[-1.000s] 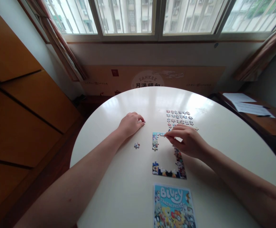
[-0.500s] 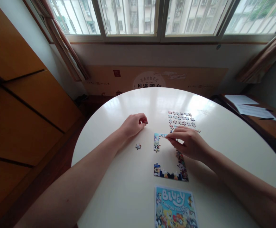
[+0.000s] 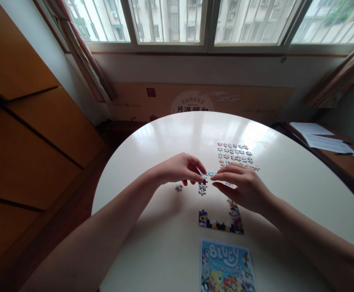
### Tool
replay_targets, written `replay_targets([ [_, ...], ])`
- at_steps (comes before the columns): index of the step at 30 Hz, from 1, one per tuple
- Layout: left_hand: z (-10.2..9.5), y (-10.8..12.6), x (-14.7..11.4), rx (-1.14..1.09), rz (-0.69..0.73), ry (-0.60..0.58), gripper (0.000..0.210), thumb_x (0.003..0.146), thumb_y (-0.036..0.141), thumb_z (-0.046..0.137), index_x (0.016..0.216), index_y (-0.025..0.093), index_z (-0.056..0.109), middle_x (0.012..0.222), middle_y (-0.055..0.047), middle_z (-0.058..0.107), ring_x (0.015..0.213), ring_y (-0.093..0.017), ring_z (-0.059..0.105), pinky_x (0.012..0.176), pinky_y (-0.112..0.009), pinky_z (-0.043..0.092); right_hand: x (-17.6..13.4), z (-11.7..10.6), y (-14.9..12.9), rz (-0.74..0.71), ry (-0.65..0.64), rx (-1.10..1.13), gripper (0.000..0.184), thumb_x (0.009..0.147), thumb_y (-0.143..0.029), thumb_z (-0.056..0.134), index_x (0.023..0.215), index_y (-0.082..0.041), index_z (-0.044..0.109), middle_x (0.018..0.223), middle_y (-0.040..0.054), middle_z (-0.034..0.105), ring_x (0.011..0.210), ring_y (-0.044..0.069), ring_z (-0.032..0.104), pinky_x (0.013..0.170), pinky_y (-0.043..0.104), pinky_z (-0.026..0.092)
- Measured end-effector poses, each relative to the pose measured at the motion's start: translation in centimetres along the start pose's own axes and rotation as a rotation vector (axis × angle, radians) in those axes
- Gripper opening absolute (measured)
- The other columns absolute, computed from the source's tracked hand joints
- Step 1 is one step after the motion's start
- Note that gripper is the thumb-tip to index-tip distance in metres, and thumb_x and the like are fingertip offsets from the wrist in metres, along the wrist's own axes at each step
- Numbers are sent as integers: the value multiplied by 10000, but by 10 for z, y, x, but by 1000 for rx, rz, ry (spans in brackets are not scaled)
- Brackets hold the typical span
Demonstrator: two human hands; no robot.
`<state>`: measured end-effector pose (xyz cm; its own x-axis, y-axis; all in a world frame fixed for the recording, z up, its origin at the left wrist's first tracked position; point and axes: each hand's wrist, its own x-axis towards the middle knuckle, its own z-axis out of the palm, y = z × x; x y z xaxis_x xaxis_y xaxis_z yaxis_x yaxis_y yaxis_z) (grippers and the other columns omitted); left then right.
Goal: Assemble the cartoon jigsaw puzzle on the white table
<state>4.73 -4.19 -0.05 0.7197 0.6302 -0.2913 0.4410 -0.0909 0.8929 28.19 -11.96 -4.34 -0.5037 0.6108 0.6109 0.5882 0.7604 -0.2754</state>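
Jigsaw border [image 3: 236, 217] lies part-built on a glossy white bench [image 3: 301, 174], a break showing along its left side, as two bare hands meet over its upper end. The left hand [image 3: 183, 168] has a narrow grip, thumb and finger pinched on what looks like a dark jigsaw piece [image 3: 205, 181] at the border's upper left strip; whether piece and strip touch is too small to tell. Opposite, the right hand [image 3: 244, 182] has its thumb and forefinger slightly apart, nothing visible between them, its palm covering part of the border's upper right.

The trouble here is likely to be sideways force. Pressed down crooked, the dark piece could ride up over a neighbour's tab or bend it; pushed too hard, it could drive the whole strip across the slick surface and widen the break at left. A dragging right palm could pull the covered side out of line. With fingertips so close, one hand may knock the other and spill the piece. Beneath the left wrist, a lone loose piece [image 3: 179, 187] risks a brush from the trailing fingers, while the rows of loose pieces [image 3: 232, 152] sit near enough to the right knuckles to be scattered.
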Motion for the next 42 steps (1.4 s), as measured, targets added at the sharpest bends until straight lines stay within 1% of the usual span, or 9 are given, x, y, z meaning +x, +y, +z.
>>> replay_targets([
  [2,2,2,-1,42,12,-19,195,777,262,766,948,172,745,785,-49,756,704,-161,682,556,-262,505,0,0,-2,-12,-6,8,107,956,-264,660,993,-233,755,880,45,762,770,182,676,666,339,553],
  [6,5,4,-2,90,6,-49,186,772,272,770,930,177,750,770,-35,745,660,-142,652,559,-262,490,0,1,-4,-34,-7,37,82,936,-241,690,987,-237,754,885,32,769,769,170,685,659,325,553],
  [12,8,3,1,63,8,-47,76,775,232,748,811,171,720,689,-8,687,615,-118,607,547,-246,468,1,2,-7,-78,10,102,89,919,-177,703,981,-229,741,911,11,781,780,147,683,686,306,551],
  [17,7,1,2,79,-7,-79,133,768,263,764,844,160,728,706,-14,688,613,-114,598,563,-249,458,0,5,-7,-91,-17,102,80,936,-188,679,957,-227,744,902,7,785,730,143,656,648,302,531],
  [21,7,2,2,75,-14,-88,114,772,244,753,844,159,728,714,-15,688,620,-117,596,567,-253,445,-1,6,-7,-97,-20,106,84,942,-189,669,947,-226,744,888,6,784,716,140,654,639,297,522],
  [29,5,-1,4,87,-21,-120,146,768,272,751,870,169,737,710,-15,685,617,-122,590,563,-256,443,-1,5,-6,-67,-11,81,46,922,-213,708,945,-218,748,883,6,782,752,143,687,665,287,546],
  [35,7,0,3,107,-39,-110,176,753,285,754,878,163,735,727,-21,689,615,-120,581,540,-246,432,-2,3,-6,-48,-51,62,76,941,-233,681,928,-222,755,876,2,782,738,143,693,656,286,543],
  [39,10,2,4,162,15,-96,167,737,255,748,876,163,737,736,-31,698,628,-130,596,525,-242,419,-4,1,-6,-19,-91,55,115,949,-260,666,918,-226,771,890,14,786,786,162,717,695,297,552],
  [42,13,3,5,192,45,-65,147,731,230,735,865,171,741,727,-30,701,631,-135,605,528,-246,411,-6,0,-4,39,-111,67,132,943,-284,672,909,-224,784,883,30,786,784,170,723,695,298,551],
])
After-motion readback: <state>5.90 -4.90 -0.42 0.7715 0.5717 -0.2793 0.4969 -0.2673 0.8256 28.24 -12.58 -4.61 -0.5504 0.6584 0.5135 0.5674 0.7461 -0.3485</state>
